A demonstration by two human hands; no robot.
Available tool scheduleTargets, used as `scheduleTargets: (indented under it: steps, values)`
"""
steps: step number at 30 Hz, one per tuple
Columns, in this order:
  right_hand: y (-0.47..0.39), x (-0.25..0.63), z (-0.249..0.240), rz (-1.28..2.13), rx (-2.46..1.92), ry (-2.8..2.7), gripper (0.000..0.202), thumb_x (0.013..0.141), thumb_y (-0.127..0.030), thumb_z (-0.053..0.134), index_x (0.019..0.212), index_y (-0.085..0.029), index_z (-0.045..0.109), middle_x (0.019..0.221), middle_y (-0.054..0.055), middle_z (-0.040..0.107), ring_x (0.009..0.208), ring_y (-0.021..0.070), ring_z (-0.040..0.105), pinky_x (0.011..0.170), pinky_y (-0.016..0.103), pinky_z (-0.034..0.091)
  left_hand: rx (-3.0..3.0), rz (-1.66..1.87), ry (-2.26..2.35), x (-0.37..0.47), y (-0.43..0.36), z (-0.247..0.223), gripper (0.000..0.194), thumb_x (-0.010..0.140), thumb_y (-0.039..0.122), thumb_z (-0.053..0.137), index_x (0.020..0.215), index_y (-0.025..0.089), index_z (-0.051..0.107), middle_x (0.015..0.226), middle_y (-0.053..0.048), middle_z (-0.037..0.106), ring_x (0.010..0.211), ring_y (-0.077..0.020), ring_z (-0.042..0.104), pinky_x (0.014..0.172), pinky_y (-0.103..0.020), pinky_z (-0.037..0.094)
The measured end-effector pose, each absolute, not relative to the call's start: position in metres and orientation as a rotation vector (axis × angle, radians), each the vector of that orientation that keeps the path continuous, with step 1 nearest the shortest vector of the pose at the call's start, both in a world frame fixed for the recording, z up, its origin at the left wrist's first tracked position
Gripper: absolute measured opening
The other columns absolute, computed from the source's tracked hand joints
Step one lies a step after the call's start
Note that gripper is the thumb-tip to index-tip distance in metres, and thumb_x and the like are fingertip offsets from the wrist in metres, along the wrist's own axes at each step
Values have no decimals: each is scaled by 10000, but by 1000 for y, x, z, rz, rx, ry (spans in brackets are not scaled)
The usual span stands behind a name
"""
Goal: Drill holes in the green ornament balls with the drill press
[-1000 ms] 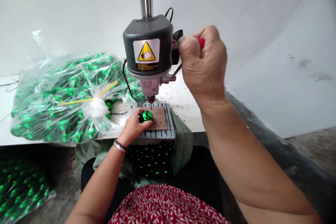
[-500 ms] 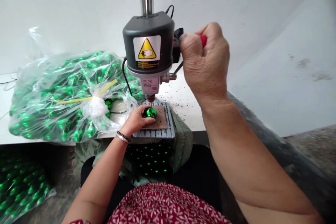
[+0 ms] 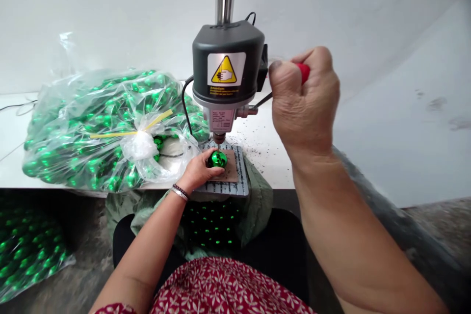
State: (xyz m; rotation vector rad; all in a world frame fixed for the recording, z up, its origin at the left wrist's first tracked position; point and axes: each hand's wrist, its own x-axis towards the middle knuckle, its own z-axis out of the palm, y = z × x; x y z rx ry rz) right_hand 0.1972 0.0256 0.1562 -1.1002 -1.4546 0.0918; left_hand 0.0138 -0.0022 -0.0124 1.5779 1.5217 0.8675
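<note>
Under the bit of a drill press [image 3: 228, 64], a shiny green ball ornament [image 3: 218, 159] rests on a brown board [image 3: 231, 169] over the machine's slotted metal base [image 3: 241, 184]. My left hand [image 3: 200, 169] grips the ball from the left between thumb and fingers. The thin bit reaches down to the top of the ball; whether it has entered cannot be made out. Up at the right, my right hand [image 3: 305, 100] is wrapped round the red knob [image 3: 304, 73] of the press's feed lever [image 3: 264, 100].
A tied clear bag [image 3: 99, 132] of green balls lies left on the white table [image 3: 272, 157]. Dark shavings are scattered by the base. Below the table edge, more green balls [image 3: 211, 223] sit in a green sack [image 3: 257, 196]. Another bag [image 3: 29, 250] stands lower left.
The view has shifted, so the press and table sit further right. My right hand with the lever knob is slightly lower relative to the press head. My left hand still holds the ball.
</note>
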Motion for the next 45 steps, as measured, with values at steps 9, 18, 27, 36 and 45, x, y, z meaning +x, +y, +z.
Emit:
scheduleTargets:
  steps: [9, 18, 27, 36, 45]
  values:
    - [16, 197, 149, 50, -1123, -1458, 263, 970, -394, 519, 852, -166, 461, 729, -72, 446, 674, 19, 422, 695, 188, 386, 1560, 826, 1552, 15, -2, -13, 722, 715, 272, 821, 1406, 184, 631, 1201, -38, 760, 1113, -240, 697, 1028, -341, 524]
    - [-3, 192, 128, -13, -1020, -1367, 145, 849, -302, 498, 773, -187, 453, 668, -51, 458, 612, 37, 363, 593, 192, 365, 1591, 847, 1563, 14, -3, -13, 685, 721, 239, 809, 1384, 178, 646, 1217, -39, 762, 1137, -232, 692, 1034, -316, 517]
    - [-6, 193, 112, -65, -971, -1373, 133, 875, -298, 520, 797, -211, 455, 676, -47, 431, 588, 53, 393, 581, 217, 392, 1602, 825, 1579, 14, -4, -15, 698, 735, 271, 819, 1405, 202, 638, 1225, -46, 762, 1168, -245, 689, 1086, -340, 496]
    - [-11, 190, 89, -144, -981, -1314, 134, 884, -319, 537, 805, -217, 503, 683, -30, 502, 591, 67, 450, 575, 228, 390, 1658, 840, 1578, 13, -5, -18, 660, 738, 284, 812, 1373, 205, 650, 1287, -52, 737, 1203, -252, 672, 1085, -338, 493]
    - [-15, 189, 74, -109, -1028, -1282, 151, 871, -369, 527, 820, -227, 526, 674, -18, 547, 569, 95, 483, 567, 253, 415, 1670, 881, 1537, 13, -4, -23, 595, 734, 328, 805, 1309, 228, 688, 1115, -22, 767, 1092, -246, 701, 1041, -345, 520]
